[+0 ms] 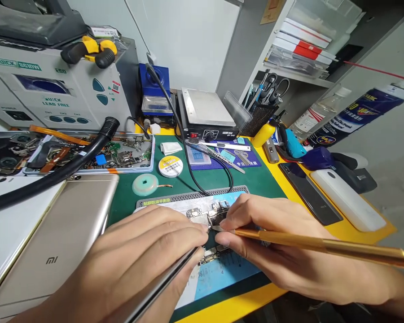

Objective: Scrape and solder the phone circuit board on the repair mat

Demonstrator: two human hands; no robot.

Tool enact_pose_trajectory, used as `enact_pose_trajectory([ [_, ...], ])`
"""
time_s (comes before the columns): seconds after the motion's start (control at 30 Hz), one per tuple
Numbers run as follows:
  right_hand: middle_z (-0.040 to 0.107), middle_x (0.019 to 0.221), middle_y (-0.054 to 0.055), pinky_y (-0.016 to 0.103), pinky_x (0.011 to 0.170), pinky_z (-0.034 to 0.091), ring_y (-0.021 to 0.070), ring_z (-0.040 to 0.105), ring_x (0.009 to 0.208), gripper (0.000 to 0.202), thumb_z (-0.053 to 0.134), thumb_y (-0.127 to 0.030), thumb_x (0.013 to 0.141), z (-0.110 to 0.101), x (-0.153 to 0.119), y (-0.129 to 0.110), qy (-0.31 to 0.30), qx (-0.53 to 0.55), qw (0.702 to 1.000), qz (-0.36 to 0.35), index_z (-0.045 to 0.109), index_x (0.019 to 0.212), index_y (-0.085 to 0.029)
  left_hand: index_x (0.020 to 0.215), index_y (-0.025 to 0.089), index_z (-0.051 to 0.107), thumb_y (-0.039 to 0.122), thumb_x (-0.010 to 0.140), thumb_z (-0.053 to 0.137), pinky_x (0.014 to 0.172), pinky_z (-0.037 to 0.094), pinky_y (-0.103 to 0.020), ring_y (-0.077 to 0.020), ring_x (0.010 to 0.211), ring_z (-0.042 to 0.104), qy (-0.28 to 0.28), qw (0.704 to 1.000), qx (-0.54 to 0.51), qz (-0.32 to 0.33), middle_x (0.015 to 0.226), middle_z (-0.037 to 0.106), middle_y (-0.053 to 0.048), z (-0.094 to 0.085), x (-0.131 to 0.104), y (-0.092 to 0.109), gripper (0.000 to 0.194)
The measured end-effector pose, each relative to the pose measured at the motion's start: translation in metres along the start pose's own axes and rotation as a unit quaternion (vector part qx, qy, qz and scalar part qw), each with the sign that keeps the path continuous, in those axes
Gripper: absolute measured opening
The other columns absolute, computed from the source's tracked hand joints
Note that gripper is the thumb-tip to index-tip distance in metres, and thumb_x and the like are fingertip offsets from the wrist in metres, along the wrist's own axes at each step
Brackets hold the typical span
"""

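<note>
My right hand [272, 242] pinches a gold-handled blade tool [299, 241]; its pointed grey tip touches or hovers just over a phone circuit board [197, 215]. My left hand [148, 260] is closed around a dark metal tool [164, 280], whose tip is hidden by the fingers, beside the blade tip. The board lies on a grey, white and blue pad [222, 278], its middle and right side partly covered by both hands. Components show at the board's upper part and again below, between the hands.
Behind the pad are a solder wire spool [145, 184], a round white-and-yellow tin [170, 166] and tweezers [222, 158] by a heating plate [208, 110]. A black hose [70, 166] crosses the left side above phones [57, 242]. More phones [309, 193] lie right.
</note>
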State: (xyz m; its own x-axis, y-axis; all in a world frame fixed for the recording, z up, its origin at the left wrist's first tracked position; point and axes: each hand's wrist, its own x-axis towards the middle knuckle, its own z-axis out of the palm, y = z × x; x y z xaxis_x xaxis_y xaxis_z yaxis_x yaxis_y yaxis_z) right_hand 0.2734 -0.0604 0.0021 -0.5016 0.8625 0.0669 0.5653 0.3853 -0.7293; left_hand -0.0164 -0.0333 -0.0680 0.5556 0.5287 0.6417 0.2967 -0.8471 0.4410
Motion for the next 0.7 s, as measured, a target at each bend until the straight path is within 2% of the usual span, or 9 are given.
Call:
enact_pose_trajectory([
  [0.13, 0.091, 0.102, 0.008, 0.035, 0.079, 0.067, 0.0248, 0.085, 0.087, 0.029, 0.091, -0.045, 0.126, 0.006, -0.005, 0.004, 0.015, 0.004, 1.0, 0.009, 0.078, 0.107, -0.028, 0.136, 0.032, 0.072, 0.01, 0.127, 0.059, 0.116, 0.071, -0.028, -0.0139, 0.113, 0.091, 0.001, 0.999, -0.026, -0.029, 0.119, 0.095, 0.006, 0.001, -0.002, -0.002, 0.026],
  [0.33, 0.094, 0.108, 0.008, 0.036, 0.088, 0.072, 0.0263, 0.091, 0.096, 0.022, 0.094, -0.038, 0.124, 0.012, -0.01, 0.01, 0.017, 0.016, 0.999, -0.025, 0.079, 0.11, -0.029, 0.135, 0.034, 0.07, 0.009, 0.123, 0.06, 0.11, 0.073, -0.03, -0.0156, 0.112, 0.09, -0.01, 0.998, -0.044, -0.047, 0.118, 0.093, 0.005, -0.002, -0.004, -0.002, 0.029],
  [0.57, 0.097, 0.107, 0.008, 0.034, 0.082, 0.073, 0.0252, 0.093, 0.091, 0.014, 0.092, -0.022, 0.12, 0.01, -0.007, 0.008, 0.057, 0.011, 0.998, -0.025, 0.082, 0.113, -0.028, 0.139, 0.037, 0.075, 0.013, 0.126, 0.061, 0.113, 0.066, -0.016, -0.0072, 0.114, 0.089, 0.01, 0.996, -0.047, -0.076, 0.12, 0.093, 0.01, 0.0, -0.001, -0.003, 0.03],
  [0.7, 0.098, 0.104, 0.006, 0.031, 0.082, 0.074, 0.0233, 0.096, 0.089, 0.016, 0.095, -0.016, 0.116, 0.01, -0.005, 0.01, 0.045, 0.007, 0.998, -0.034, 0.082, 0.112, -0.026, 0.135, 0.038, 0.075, 0.015, 0.127, 0.06, 0.103, 0.063, -0.011, -0.0041, 0.109, 0.087, 0.013, 0.996, -0.04, -0.078, 0.118, 0.091, 0.012, 0.0, 0.003, -0.003, 0.028],
])
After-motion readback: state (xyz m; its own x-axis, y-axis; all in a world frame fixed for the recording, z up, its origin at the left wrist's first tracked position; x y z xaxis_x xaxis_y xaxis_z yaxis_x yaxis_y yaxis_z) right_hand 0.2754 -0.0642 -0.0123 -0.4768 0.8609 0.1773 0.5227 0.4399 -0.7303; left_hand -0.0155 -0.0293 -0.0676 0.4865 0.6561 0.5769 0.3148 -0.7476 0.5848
